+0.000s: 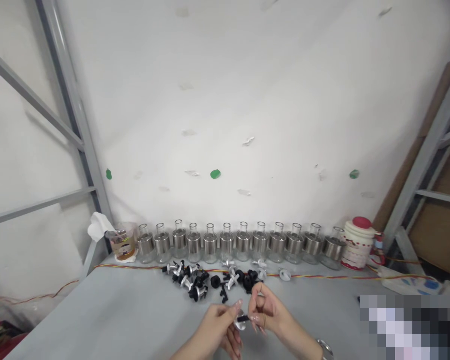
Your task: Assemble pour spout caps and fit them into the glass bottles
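Observation:
Near the front of the table, my left hand (225, 327) is closed around a silver pourer spout (240, 326), mostly hidden by the fingers. My right hand (267, 311) pinches a small black plastic piece (243, 318) at the spout; whether the two are joined I cannot tell. Just beyond my hands lie loose silver spouts (232, 280) and black plastic parts (224, 292). To their left is a heap of silver-and-black pourer spouts (197, 292). A black round part (215, 282) sits between these groups.
Several glass bottles with metal sleeves (227, 242) stand in a row along the wall. A cup (123, 245) is at the row's left end, a cream jar with a red lid (358, 245) at its right. A red-yellow twisted cord (315, 276) crosses the grey table (135, 310).

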Demonstrator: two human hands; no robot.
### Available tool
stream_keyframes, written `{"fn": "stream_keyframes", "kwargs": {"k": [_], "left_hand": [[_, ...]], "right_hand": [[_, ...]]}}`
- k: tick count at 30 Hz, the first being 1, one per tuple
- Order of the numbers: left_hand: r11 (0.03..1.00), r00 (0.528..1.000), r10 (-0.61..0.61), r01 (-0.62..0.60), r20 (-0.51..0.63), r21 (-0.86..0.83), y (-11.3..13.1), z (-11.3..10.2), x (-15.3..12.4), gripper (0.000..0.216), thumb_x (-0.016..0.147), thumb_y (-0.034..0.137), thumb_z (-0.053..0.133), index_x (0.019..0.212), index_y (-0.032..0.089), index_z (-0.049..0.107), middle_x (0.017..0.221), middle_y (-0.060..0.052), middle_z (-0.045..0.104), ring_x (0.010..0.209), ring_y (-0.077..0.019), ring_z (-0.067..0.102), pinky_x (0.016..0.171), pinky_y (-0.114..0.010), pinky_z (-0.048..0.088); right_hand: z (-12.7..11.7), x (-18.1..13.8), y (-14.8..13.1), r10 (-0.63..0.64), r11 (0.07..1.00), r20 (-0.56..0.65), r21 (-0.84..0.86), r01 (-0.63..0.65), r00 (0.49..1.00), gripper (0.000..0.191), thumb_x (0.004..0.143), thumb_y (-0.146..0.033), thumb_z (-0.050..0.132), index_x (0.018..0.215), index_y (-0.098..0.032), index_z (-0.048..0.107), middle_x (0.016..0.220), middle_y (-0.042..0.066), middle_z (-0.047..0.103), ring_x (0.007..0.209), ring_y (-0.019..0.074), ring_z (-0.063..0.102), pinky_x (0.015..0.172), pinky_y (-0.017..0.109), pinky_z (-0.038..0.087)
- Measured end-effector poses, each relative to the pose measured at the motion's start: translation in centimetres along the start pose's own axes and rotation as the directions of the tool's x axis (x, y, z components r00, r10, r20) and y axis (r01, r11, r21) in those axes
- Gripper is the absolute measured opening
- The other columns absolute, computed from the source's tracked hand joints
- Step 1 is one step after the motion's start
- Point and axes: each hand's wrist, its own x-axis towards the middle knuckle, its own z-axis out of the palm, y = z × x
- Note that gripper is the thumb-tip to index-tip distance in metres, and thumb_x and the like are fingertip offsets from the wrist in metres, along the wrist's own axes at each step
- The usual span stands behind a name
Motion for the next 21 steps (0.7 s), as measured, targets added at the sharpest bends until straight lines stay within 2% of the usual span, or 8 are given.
{"fn": "stream_keyframes", "kwargs": {"k": [4,9,14,18,21], "left_hand": [[0.999,0.996,0.034,-0.034,0.086,0.003,0.04,-0.07,-0.13,0.057,0.054,0.069,0.056,0.066,0.013,0.055,0.042,0.000,0.056,0.035,-0.0142,0.056,0.037,-0.025,0.045],[0.998,1.000,-0.012,0.012,-0.010,0.069,-0.08,0.12,0.09,0.061,0.047,0.076,0.050,0.051,0.015,0.048,0.036,0.000,0.052,0.029,-0.0126,0.051,0.035,-0.026,0.044],[0.984,0.996,-0.014,0.028,-0.083,0.175,0.25,0.30,-0.21,0.059,0.050,0.075,0.048,0.045,0.016,0.045,0.033,0.000,0.050,0.026,-0.0123,0.048,0.031,-0.025,0.040],[0.984,0.996,0.004,0.012,-0.090,0.178,0.30,0.26,-0.45,0.061,0.053,0.077,0.043,0.047,0.016,0.045,0.034,-0.002,0.050,0.027,-0.0139,0.049,0.029,-0.024,0.038],[0.989,0.998,0.034,-0.027,-0.049,0.145,0.40,0.12,-0.63,0.062,0.053,0.077,0.044,0.050,0.015,0.047,0.035,-0.001,0.051,0.029,-0.0148,0.052,0.030,-0.024,0.040]], "right_hand": [[-0.06,-0.09,-0.23,0.002,1.000,-0.019,-0.026,-0.003,1.000,0.039,0.067,-0.034,0.070,0.078,-0.022,0.034,0.060,-0.008,0.053,0.046,0.0051,0.049,0.037,0.013,0.029],[-0.23,-0.12,0.23,0.028,0.998,0.007,-0.063,-0.028,1.000,0.040,0.066,-0.033,0.070,0.078,-0.022,0.034,0.058,-0.008,0.053,0.045,0.0052,0.050,0.035,0.012,0.027],[-0.34,-0.11,0.46,0.061,0.996,0.012,-0.073,-0.060,0.998,0.040,0.064,-0.032,0.072,0.076,-0.022,0.034,0.058,-0.008,0.054,0.046,0.0063,0.052,0.036,0.013,0.028],[-0.14,-0.05,0.10,0.102,0.993,-0.003,-0.052,-0.102,0.995,0.042,0.061,-0.034,0.073,0.072,-0.021,0.035,0.056,-0.008,0.054,0.045,0.0066,0.053,0.036,0.014,0.028],[0.00,-0.03,-0.22,0.108,0.994,-0.020,-0.011,-0.108,0.994,0.043,0.058,-0.035,0.075,0.071,-0.021,0.036,0.054,-0.008,0.054,0.043,0.0056,0.051,0.037,0.014,0.027]]}}
